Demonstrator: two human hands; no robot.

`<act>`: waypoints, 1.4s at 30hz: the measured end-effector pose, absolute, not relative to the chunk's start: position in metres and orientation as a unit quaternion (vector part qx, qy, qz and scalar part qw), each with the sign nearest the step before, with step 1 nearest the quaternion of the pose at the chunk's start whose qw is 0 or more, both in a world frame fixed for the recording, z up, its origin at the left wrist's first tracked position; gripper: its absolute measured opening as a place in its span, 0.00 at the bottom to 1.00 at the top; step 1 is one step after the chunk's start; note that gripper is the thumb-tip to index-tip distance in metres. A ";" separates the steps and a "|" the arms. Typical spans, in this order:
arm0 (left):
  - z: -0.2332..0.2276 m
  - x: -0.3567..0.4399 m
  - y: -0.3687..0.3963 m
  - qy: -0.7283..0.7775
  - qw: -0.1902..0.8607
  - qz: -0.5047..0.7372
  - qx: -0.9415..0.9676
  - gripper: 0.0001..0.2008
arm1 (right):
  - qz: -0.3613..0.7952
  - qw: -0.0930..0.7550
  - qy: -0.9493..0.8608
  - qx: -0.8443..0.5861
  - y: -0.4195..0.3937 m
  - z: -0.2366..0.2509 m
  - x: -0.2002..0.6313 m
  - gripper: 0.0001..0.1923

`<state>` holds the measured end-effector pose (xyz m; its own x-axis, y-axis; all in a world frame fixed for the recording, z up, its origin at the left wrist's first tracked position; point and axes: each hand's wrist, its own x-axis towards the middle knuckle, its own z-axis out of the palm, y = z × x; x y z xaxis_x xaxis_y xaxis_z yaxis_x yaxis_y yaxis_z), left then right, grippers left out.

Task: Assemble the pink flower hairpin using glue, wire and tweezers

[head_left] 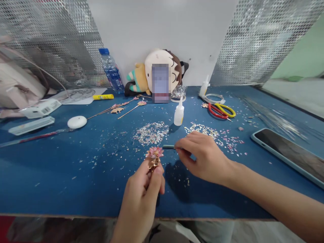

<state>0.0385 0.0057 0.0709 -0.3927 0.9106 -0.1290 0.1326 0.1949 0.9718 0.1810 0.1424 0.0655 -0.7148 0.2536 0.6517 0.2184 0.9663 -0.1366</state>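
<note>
My left hand (pixel 145 189) grips a flower ornament (pixel 155 152) with pink petals and gold-coloured metal below, held upright between thumb and fingers. Whatever part runs down into the palm is hidden. To its right, my right hand (pixel 202 157) pinches a thin, dark greenish stick-like tool (pixel 168 146); its far end points left, close to the petals. Whether it touches them I cannot tell. Just beyond the hands lie a patch of small shiny rhinestones (pixel 151 132) and a yellowish and pink patch (pixel 202 129). Between these stands a white glue bottle (pixel 179 114).
A phone (pixel 291 153) lies at right, near thin wires (pixel 273 116). Red- and yellow-handled pliers (pixel 219 111) rest behind. At the back are a propped screen (pixel 161 82), a plush doll (pixel 140 77) and a water bottle (pixel 111 71). Flower hairpins (pixel 134 108) lie left.
</note>
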 end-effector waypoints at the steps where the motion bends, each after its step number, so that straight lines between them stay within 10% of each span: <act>1: 0.071 0.039 0.006 0.668 0.389 0.499 0.392 0.17 | 0.029 0.339 -0.931 -0.131 0.145 0.063 0.180 0.14; 12: 0.073 0.038 0.006 0.664 0.387 0.490 0.411 0.17 | 0.119 0.374 -0.861 -0.325 0.171 0.065 0.187 0.03; 18: 0.069 0.033 0.007 0.664 0.371 0.459 0.458 0.16 | 0.183 0.339 -0.814 -0.434 0.207 0.058 0.179 0.21; 30: 0.081 -0.002 0.015 0.605 0.367 0.335 0.621 0.17 | 0.282 0.215 -0.816 -0.457 0.232 0.073 0.146 0.19; 42: 0.105 -0.040 0.054 0.500 0.487 0.098 0.710 0.13 | 0.426 0.327 -0.774 -0.337 0.202 0.114 0.171 0.10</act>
